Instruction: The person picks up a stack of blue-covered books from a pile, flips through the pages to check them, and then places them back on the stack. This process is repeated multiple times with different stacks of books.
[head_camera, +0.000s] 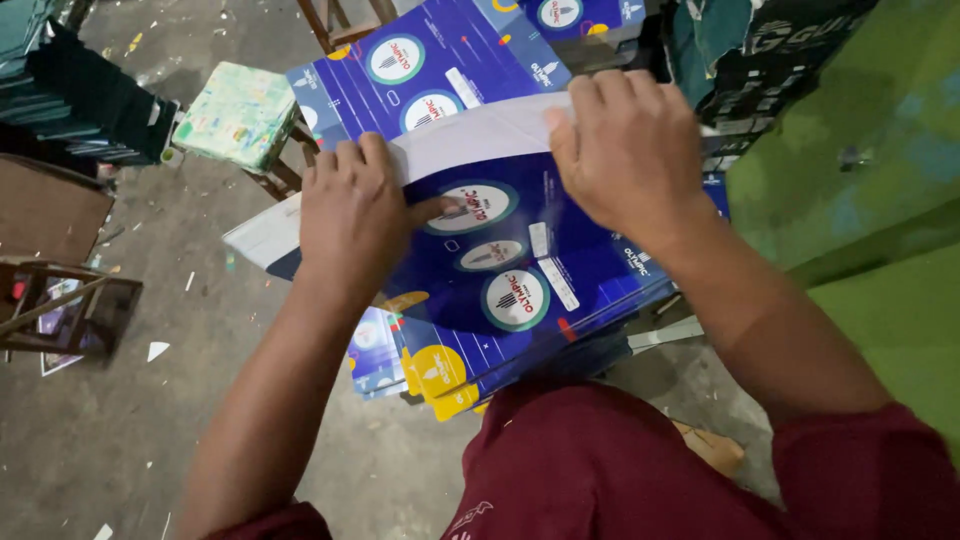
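Observation:
A stack of flat blue printed carton sheets (520, 300) with round white emblems and yellow corners rests on my lap. The top sheet (470, 135) is folded back, its white underside showing. My left hand (352, 215) presses on the fold's left side, thumb pointing across the blue face. At the fold's right end, my right hand (625, 145) grips the sheet's white edge with curled fingers. More blue sheets (430, 60) lie beyond the fold.
A green-patterned bundle (238, 112) sits on a wooden stool at the upper left. Dark stacked material (70, 95) and a wooden frame (60, 300) stand at the left. A green surface (860, 210) fills the right. The concrete floor (130, 420) is littered with paper scraps.

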